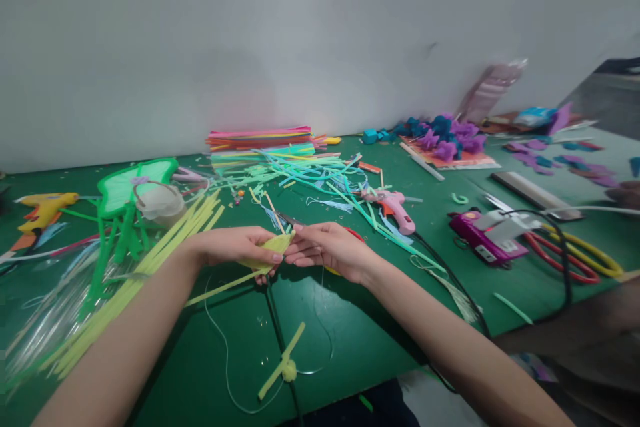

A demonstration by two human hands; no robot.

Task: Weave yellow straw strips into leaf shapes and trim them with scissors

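A yellow piece of fuzzy pipe cleaner, shaped like a leaf (277, 245), is held in my left hand (243, 245), the thumb pressed on top. My right hand (337, 252) comes in from the other side, thumb and fingertips closed at the leaf shape's pointed tip. One yellow strip (220, 288) trails out below my left hand. A thin clear thread (227, 360) loops down to a small yellow knotted piece (289, 370) with two straight ends, lying on the green table (240, 327). Scissors (290, 219) lie partly hidden behind my hands.
Yellow pipe cleaners (185, 240) lie beside my left arm, near a green fuzzy figure (137, 187) and a yellow glue gun (47, 207). A pink glue gun (393, 205) and its black cable lie right. Farther right are a purple device (487, 240) and another person's arm (575, 320).
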